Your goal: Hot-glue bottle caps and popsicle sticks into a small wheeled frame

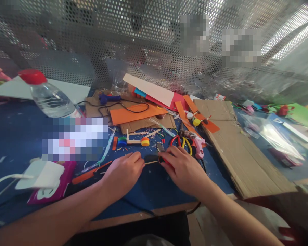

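Note:
My left hand (125, 171) is closed, its fingertips pinching a thin wooden stick (151, 162) low above the blue table. The stick's other end points towards my right hand (182, 167), whose fingers curl round a small red-handled tool (163, 160), mostly hidden by them. A grey metal piece (159, 147) shows just beyond those fingertips; whether it belongs to the tool I cannot tell. Beyond the hands, a small frame of wooden sticks (135, 140) lies beside a yellow-and-orange roll (145, 141) and a blue-green roll (122, 141).
Right of centre lie red handles (175, 140), yellow handles (188, 146) and a pink glue gun (199, 147). Long cardboard (246, 160) covers the right side. A bottle (51, 97) leans at left, near a white charger (41, 174). Orange sheets (136, 114) lie behind; a perforated screen (149, 44) closes the back.

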Demonstrator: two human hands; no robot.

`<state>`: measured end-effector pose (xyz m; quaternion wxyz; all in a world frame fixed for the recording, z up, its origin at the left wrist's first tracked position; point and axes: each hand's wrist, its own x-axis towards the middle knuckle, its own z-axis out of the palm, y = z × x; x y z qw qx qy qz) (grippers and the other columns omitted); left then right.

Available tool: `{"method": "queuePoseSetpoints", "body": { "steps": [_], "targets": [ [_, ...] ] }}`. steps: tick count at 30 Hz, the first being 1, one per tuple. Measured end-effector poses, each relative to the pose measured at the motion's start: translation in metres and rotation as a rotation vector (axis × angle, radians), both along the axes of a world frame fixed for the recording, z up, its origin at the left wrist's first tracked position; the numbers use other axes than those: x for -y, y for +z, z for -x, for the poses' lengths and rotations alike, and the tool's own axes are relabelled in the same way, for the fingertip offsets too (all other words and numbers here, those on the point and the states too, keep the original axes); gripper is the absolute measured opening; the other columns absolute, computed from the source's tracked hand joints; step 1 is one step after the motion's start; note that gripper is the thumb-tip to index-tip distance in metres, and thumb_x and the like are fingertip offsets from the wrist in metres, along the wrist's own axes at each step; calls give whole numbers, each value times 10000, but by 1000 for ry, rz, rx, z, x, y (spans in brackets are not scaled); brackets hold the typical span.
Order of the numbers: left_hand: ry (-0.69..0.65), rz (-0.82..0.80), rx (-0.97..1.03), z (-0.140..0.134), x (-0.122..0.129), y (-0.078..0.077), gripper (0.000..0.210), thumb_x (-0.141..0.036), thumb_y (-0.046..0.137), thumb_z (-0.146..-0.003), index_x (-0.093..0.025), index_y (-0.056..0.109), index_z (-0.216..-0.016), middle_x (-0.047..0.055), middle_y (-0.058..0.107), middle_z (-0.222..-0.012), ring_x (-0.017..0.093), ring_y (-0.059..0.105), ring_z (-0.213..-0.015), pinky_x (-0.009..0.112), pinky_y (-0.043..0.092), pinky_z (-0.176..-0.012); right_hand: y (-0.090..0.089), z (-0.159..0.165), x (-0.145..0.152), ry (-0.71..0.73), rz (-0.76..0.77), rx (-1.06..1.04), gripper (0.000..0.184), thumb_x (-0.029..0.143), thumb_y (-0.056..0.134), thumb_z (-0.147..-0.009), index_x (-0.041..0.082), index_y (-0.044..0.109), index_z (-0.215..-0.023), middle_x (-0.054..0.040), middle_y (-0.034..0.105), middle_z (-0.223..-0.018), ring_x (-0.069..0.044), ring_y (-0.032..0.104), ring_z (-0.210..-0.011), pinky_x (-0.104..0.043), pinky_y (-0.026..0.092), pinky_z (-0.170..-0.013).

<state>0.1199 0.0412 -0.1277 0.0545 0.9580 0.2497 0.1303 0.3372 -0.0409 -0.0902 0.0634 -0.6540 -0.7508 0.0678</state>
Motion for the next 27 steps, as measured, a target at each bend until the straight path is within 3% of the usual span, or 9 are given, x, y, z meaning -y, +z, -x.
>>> {"method": "queuePoseSetpoints", "body": {
  "steps": [4,10,13,18,22,27],
  "targets": [
    [-24,-48,151,1,1,7,223,-156,510,-1033,-163,702,-920,48,668,-861,198,653,-792,346,550,-739,14,0,-23,227,48,-41,272,274,558,-1048,161,723,-1232,-110,706,-1133,-234,630,-1097,-388,494,-1000],
    [2,-99,305,4,1,19,223,-189,498,-1051,-174,683,-927,37,683,-868,185,645,-784,356,541,-762,21,-3,-35,337,192,-118,231,214,538,-1057,162,723,-930,-28,743,-874,-159,665,-817,-268,454,-732],
    [11,-89,278,6,0,20,239,-196,468,-1057,-178,685,-956,44,702,-915,177,671,-775,344,544,-731,18,-3,-35,340,161,-147,199,174,544,-1042,158,706,-928,-26,728,-852,-160,648,-784,-270,426,-698],
    [0,-62,243,7,1,18,273,-195,459,-1061,-182,690,-917,12,688,-805,169,682,-701,331,543,-649,9,-6,-33,373,148,-304,213,185,496,-1063,172,682,-961,-24,697,-867,-153,614,-793,-260,419,-702],
    [-39,-88,314,6,3,16,255,-170,486,-1056,-162,691,-906,14,692,-781,164,684,-677,323,545,-639,6,-11,-30,432,227,-535,309,314,410,-1105,174,642,-957,-31,642,-838,-151,568,-754,-258,414,-675],
    [-65,-113,358,6,4,17,169,-155,549,-1040,-145,705,-977,30,745,-854,173,720,-730,319,553,-652,4,-17,-30,447,306,-702,257,295,432,-1100,170,634,-1001,-30,628,-867,-140,562,-784,-247,422,-711]
  ]
}}
